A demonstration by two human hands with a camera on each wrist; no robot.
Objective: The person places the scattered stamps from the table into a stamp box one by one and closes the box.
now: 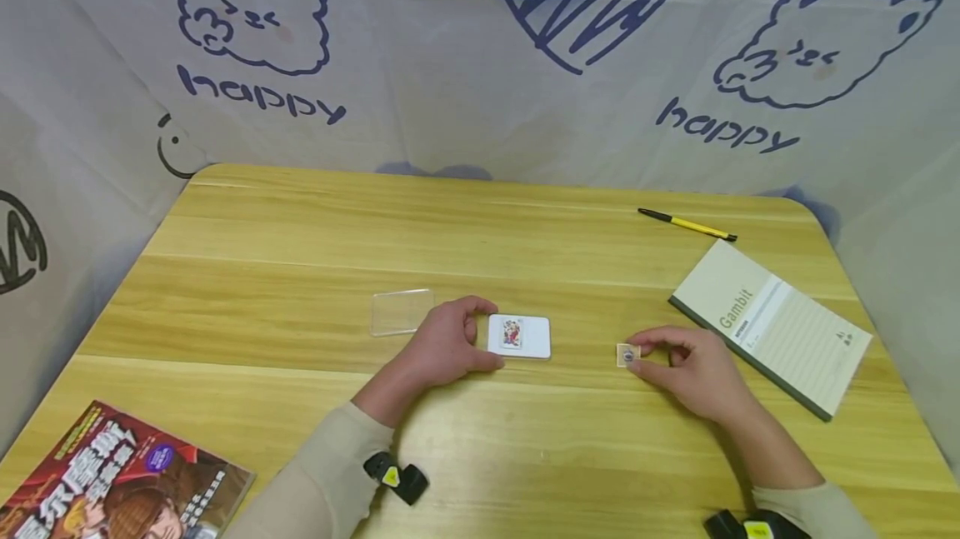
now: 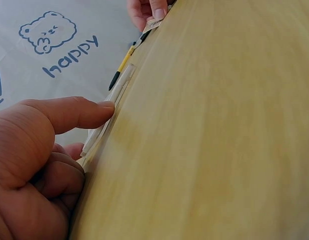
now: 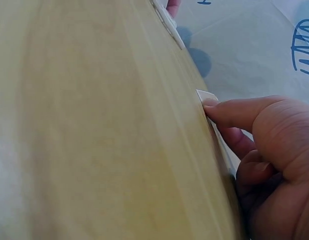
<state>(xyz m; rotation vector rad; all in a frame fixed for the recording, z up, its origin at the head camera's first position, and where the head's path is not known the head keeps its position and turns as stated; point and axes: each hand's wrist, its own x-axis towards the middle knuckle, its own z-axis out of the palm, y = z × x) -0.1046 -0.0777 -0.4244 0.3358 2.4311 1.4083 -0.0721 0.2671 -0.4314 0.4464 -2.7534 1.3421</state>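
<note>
My left hand (image 1: pixel 446 343) holds the left end of a flat white case (image 1: pixel 537 341) between thumb and forefinger. A small stamp-like picture piece (image 1: pixel 512 333) with a colourful figure lies on the case. In the left wrist view the case (image 2: pixel 125 75) shows edge-on, low against the table. To the right, my right hand (image 1: pixel 693 368) pinches a second stamp-like piece (image 1: pixel 623 355), tan with a dark round motif, by its right side. The right wrist view shows this piece (image 3: pixel 206 94) under the thumb, close to the tabletop. A clear plastic lid (image 1: pixel 401 312) lies just left of my left hand.
A Gambit notebook (image 1: pixel 780 331) lies at the right, beyond my right hand. Behind it is a yellow and black pen (image 1: pixel 690 225). A red comic-style book (image 1: pixel 127 481) occupies the front left corner. A white cloth (image 1: pixel 420 89) with blue drawings hangs behind the wooden table (image 1: pixel 315 231).
</note>
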